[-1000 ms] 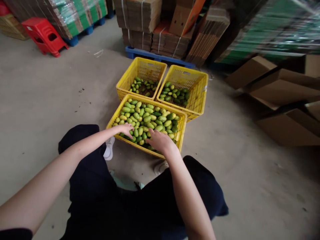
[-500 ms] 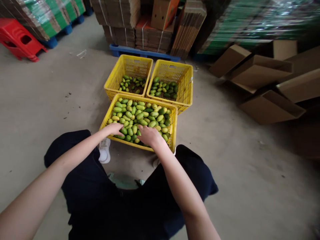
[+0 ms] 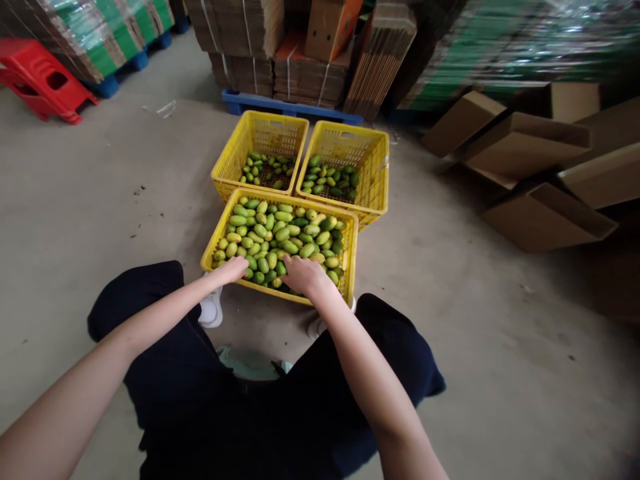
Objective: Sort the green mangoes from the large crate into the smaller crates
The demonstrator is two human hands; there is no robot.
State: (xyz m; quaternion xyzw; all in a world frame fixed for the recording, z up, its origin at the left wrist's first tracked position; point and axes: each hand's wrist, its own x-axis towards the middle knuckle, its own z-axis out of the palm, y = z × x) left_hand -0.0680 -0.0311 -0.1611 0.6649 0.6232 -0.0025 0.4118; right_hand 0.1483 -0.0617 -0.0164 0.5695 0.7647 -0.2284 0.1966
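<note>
A shallow yellow crate (image 3: 354, 257) in front of me holds a layer of green and yellow-green oval fruits (image 3: 261, 231) that look like small mangoes. My left hand (image 3: 233, 270) reaches over the near left rim, its fingers curled down on a green fruit (image 3: 249, 273). At the near side, right of the middle, my right hand (image 3: 304, 275) is among the fruits. Its thumb and fingers close about a green fruit (image 3: 281, 268), and the palm side is hidden from me.
Behind stand two deeper yellow crates, the left one (image 3: 219, 160) and the right one (image 3: 381, 167), each with some green fruits at the bottom. Cardboard boxes (image 3: 525, 143) lie at right. A red stool (image 3: 45, 80) and a blue pallet (image 3: 295, 109) of flattened cartons are farther back.
My left hand's fingers have gone from spread to curled down at the fruits. My right hand has stayed nearly in place, its fingers a little more bent. The view has shifted slightly.
</note>
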